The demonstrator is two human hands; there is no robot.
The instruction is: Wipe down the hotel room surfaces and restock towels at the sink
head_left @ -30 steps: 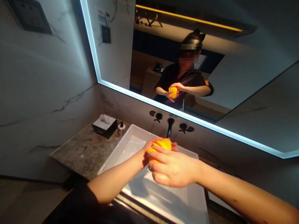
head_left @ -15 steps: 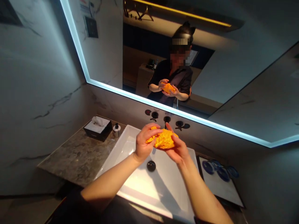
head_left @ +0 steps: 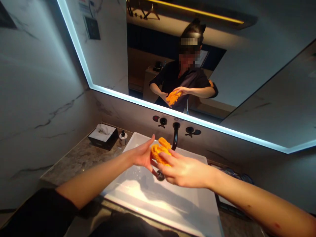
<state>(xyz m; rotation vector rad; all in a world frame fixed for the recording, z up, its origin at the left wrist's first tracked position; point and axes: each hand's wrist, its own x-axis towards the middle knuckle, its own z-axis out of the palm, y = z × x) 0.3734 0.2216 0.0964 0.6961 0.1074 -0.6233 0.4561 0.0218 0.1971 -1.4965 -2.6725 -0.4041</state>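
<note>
Both hands meet over a white rectangular sink (head_left: pixel 138 140). Between them is a crumpled orange cloth (head_left: pixel 160 152). My left hand (head_left: pixel 142 154) cups the cloth from the left, fingers stretched toward the wall tap. My right hand (head_left: pixel 184 171) lies across the cloth from the right, with its fingertips pressing on it. A black wall-mounted spout (head_left: pixel 175 138) hangs just behind the cloth. The black drain plug (head_left: pixel 160 176) shows under my right fingers.
A lit mirror (head_left: pixel 222 65) above the sink reflects a person holding the cloth. A black tissue box (head_left: pixel 103 135) and a small bottle (head_left: pixel 122 137) stand on the grey stone counter (head_left: pixel 79 158) at left. A tray with blue items (head_left: pixel 237 179) lies right of the sink.
My hands have come down from in front of the tap toward the basin. The right hand has turned palm-down over the cloth and the left hand's fingers have opened out.
</note>
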